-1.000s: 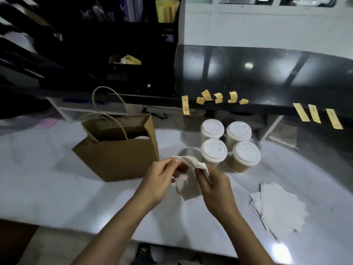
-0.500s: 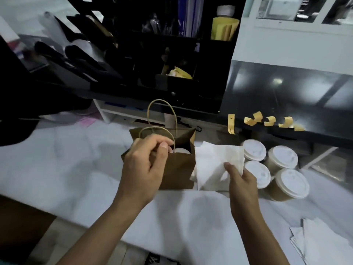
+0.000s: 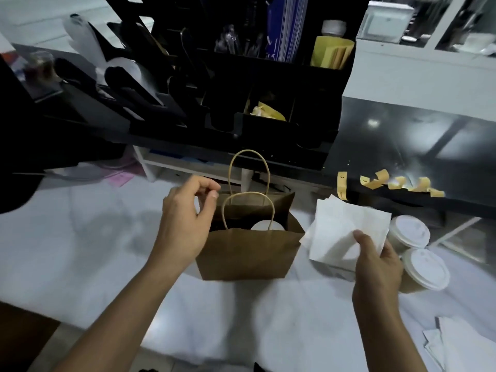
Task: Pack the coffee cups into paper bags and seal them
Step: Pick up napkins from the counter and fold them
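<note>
One lidded cup already sits in the bag between the hands; left hand curled loosely at its rim, holding nothing; right hand pinches napkins; two cups beyond it remain unpacked, bag unsealed

Single head view, close, angled forward-down over white counter toward black organizer.

One paper bag, one lidded cup inside it. Two more cups on the counter. Two hands.
</note>
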{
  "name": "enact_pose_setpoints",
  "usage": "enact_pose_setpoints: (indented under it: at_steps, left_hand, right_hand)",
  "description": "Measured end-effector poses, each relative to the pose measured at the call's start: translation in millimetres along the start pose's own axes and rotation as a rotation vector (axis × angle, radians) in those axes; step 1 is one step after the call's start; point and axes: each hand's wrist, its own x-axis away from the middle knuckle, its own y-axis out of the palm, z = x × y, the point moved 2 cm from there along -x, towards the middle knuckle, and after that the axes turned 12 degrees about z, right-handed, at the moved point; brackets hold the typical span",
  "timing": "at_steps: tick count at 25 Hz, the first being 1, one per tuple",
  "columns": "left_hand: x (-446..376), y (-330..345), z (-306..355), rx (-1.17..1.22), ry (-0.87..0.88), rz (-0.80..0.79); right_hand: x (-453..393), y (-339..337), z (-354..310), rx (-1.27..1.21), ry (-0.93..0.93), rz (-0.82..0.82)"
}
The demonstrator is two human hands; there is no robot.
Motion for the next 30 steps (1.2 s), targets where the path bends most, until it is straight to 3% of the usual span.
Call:
enact_pose_setpoints:
  at_steps: [8, 13, 16, 22, 26, 30]
  left_hand:
    - [-12.2, 18.5, -25.5, -0.258, 0.252, -0.268]
    - [-18.0, 20.8, -41.1, -0.300, 0.276, -0.388]
    - [-17.9, 22.7, -47.5, -0.304, 0.270, -0.500]
    - [-13.9, 23.7, -55.5, -0.250, 0.226, -0.566]
    - [-13.2, 24.1, -58.4, -0.177, 0.191, -0.552]
    - [-12.0, 26.0, -59.4, -0.170, 0.194, -0.530]
  right_hand:
    - [5.8, 2.8, -8.9, -0.062, 0.035, 0.169]
    - [5.4, 8.8, -29.1, -0.076, -0.107, 0.324]
    - [15.4, 21.9, -37.2, -0.003, -0.249, 0.335]
    - [58.8, 66.6, -37.7, 0.135, -0.574, 0.088]
    - [91.4, 95.1, -29.2, 0.274, -0.874, -0.225]
    - [88.5, 109.7, -20.5, 0.504, -1.023, -0.564]
